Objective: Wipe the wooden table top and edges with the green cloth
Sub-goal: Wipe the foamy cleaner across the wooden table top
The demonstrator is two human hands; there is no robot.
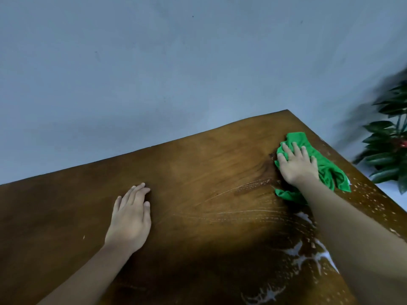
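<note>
had the right hand [296, 165] flat on the green cloth [326, 170], fingers spread and pressing rather than gripping, up near the far right corner of the wooden table [198, 172]. had the left hand [130, 219] open on bare wood, holding nothing. could have lost the bunched cloth over the right edge with a hold that loose. could also have dragged the forearm through the white wet streaks [308, 256] nearer the body, maybe foam, too blurry to say. spotted a leafy plant [389, 150] just past that edge, easy to clip on a wide swipe.
</note>
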